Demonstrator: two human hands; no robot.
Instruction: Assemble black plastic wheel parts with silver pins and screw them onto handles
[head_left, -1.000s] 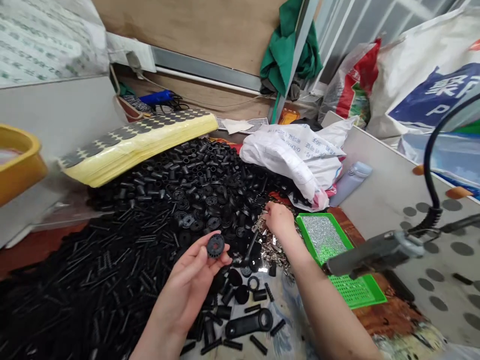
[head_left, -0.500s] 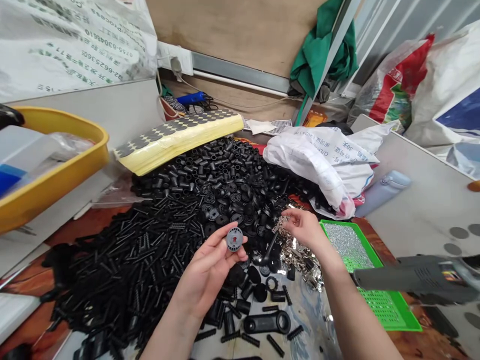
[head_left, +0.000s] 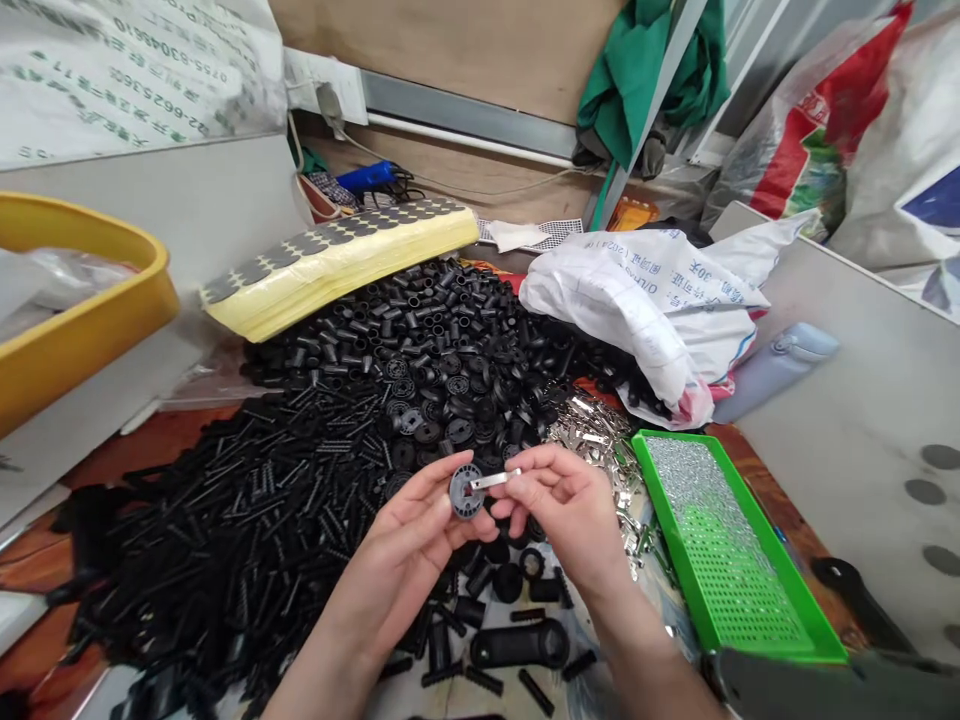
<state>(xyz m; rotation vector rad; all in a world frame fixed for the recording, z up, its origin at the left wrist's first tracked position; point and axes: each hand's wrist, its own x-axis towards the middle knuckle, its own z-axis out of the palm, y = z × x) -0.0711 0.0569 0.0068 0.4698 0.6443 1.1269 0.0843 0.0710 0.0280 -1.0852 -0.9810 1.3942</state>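
Note:
My left hand [head_left: 416, 525] grips a round black plastic disc [head_left: 463, 494] by its rim, its slotted face turned to the right. Between the thumb and fingers of my right hand [head_left: 559, 500] is a small flat metal strip [head_left: 491, 481]. The strip's left end is at the middle of the disc; whether it sits in the slot I cannot tell. Behind both hands spreads a heap of black plastic parts [head_left: 300, 500], with ribbed pegs, short tubes and more discs. A pile of metal strips [head_left: 592, 425] lies just beyond my right hand.
To the right stands a green perforated tray [head_left: 750, 590] holding small silvery pieces. A dark tool [head_left: 795, 685] lies at the lower right. Yellow-edged sticker sheets [head_left: 345, 270], a white sack [head_left: 637, 300] and a bottle [head_left: 784, 370] border the heap. A yellow bin [head_left: 150, 280] is at left.
My right hand has come left from the metal pile to the disc, now with a metal strip in its fingers. The disc has turned toward the right. The dark tool has shifted down.

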